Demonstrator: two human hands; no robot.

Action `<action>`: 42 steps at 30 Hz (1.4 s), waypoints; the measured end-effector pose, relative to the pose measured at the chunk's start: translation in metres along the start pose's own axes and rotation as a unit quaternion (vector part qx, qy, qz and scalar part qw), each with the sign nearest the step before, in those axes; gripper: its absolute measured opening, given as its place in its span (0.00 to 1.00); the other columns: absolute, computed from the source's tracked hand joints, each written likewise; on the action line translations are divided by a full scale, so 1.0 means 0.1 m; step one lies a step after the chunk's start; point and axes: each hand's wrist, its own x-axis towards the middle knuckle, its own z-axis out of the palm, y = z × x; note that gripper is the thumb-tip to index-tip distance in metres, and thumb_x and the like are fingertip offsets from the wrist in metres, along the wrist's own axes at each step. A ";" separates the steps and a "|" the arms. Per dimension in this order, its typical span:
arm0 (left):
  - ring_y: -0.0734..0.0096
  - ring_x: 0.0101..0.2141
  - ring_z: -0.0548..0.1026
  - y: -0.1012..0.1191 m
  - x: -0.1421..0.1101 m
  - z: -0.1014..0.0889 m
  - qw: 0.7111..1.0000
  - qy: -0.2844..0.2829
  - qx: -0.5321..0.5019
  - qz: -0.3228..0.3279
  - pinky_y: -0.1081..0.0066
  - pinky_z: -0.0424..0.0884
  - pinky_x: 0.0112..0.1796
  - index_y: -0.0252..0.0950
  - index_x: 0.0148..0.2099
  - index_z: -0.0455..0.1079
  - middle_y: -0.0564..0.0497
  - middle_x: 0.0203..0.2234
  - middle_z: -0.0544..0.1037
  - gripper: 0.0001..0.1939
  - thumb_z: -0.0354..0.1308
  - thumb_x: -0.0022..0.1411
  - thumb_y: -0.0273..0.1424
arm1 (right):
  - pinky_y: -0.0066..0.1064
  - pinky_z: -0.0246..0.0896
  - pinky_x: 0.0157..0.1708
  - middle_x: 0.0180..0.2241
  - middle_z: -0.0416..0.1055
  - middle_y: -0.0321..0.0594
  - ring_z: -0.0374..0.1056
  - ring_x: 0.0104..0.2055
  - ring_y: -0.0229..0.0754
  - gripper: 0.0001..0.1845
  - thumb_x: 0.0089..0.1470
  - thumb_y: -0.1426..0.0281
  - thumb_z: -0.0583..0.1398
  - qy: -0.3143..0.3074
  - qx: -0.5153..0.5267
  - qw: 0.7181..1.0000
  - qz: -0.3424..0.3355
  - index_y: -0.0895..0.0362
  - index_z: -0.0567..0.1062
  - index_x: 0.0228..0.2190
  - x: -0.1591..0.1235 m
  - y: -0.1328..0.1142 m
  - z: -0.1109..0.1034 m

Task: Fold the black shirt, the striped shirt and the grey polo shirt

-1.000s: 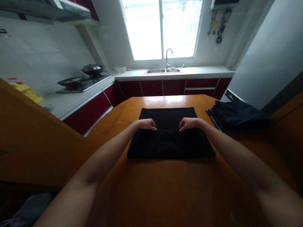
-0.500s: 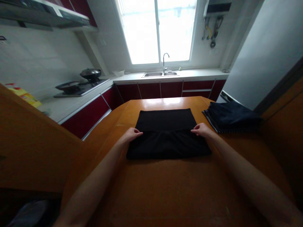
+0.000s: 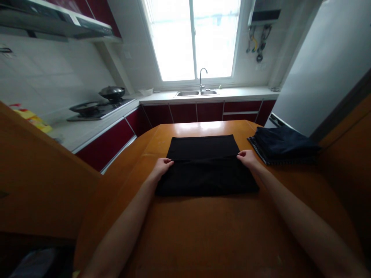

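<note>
A black garment (image 3: 206,177), whose exact kind I cannot make out, lies folded on the wooden table (image 3: 203,231). Its near part is doubled over, and the edge of that layer runs across the middle of the cloth. My left hand (image 3: 162,166) pinches this edge at its left end. At the right end, my right hand (image 3: 247,157) pinches the same edge between thumb and fingers. Between the two hands the edge is stretched nearly straight.
Folded dark blue jeans (image 3: 285,144) lie in a pile at the table's right side. Beyond the table are a counter with a sink (image 3: 188,93), a stove (image 3: 101,110) with pans, and a fridge (image 3: 324,77) on the right.
My right hand has moved slightly right and up, and the edge between my hands is now tauter, with fewer wrinkles in the near layer. My left hand has hardly moved.
</note>
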 end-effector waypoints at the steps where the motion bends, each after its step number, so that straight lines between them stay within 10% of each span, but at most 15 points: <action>1: 0.69 0.27 0.74 -0.02 0.01 0.01 1.000 0.004 0.007 0.003 0.72 0.69 0.29 0.30 0.38 0.75 0.48 0.28 0.78 0.17 0.66 0.52 0.40 | 0.27 0.66 0.34 0.33 0.80 0.47 0.75 0.34 0.42 0.05 0.51 0.74 0.64 -0.002 -0.004 1.000 0.000 0.62 0.80 0.32 0.00 0.02 0.01; 17: 0.56 0.54 0.74 0.17 -0.14 0.06 0.973 0.044 0.171 0.152 0.62 0.67 0.55 0.31 0.58 0.71 0.38 0.53 0.76 0.21 0.58 0.64 0.31 | 0.41 0.62 0.52 0.48 0.75 0.57 0.70 0.52 0.54 0.16 0.59 0.68 0.60 0.021 -0.158 0.987 -0.027 0.62 0.78 0.46 -0.30 -0.31 -0.01; 22: 0.57 0.65 0.61 0.46 -0.72 0.69 0.895 -0.020 0.252 0.368 0.56 0.57 0.63 0.34 0.68 0.61 0.41 0.65 0.64 0.25 0.45 0.72 0.34 | 0.42 0.53 0.61 0.62 0.63 0.54 0.57 0.65 0.52 0.26 0.66 0.67 0.49 0.041 -0.194 0.949 -0.246 0.61 0.66 0.61 -0.87 -0.86 0.43; 27: 0.55 0.69 0.50 0.36 -1.11 1.16 0.852 -0.050 0.340 0.396 0.48 0.48 0.65 0.33 0.72 0.51 0.39 0.69 0.55 0.29 0.39 0.72 0.32 | 0.49 0.39 0.67 0.69 0.51 0.50 0.44 0.71 0.52 0.31 0.64 0.70 0.46 -0.061 -0.224 0.915 -0.330 0.61 0.58 0.67 -1.34 -0.95 0.95; 34: 0.53 0.70 0.46 0.00 -1.09 0.78 0.868 -0.002 0.363 0.338 0.48 0.46 0.65 0.39 0.74 0.47 0.43 0.71 0.50 0.35 0.41 0.72 0.49 | 0.56 0.31 0.67 0.70 0.44 0.54 0.40 0.72 0.54 0.38 0.65 0.54 0.47 -0.049 -0.266 0.936 -0.224 0.62 0.54 0.68 -1.25 -0.53 0.73; 42: 0.55 0.69 0.50 -0.56 -1.10 0.09 0.890 -0.013 0.371 0.265 0.50 0.50 0.65 0.34 0.73 0.49 0.40 0.70 0.51 0.33 0.38 0.74 0.47 | 0.56 0.35 0.67 0.71 0.44 0.52 0.40 0.72 0.53 0.38 0.66 0.52 0.43 -0.039 -0.274 0.951 -0.139 0.63 0.54 0.68 -1.13 0.12 0.22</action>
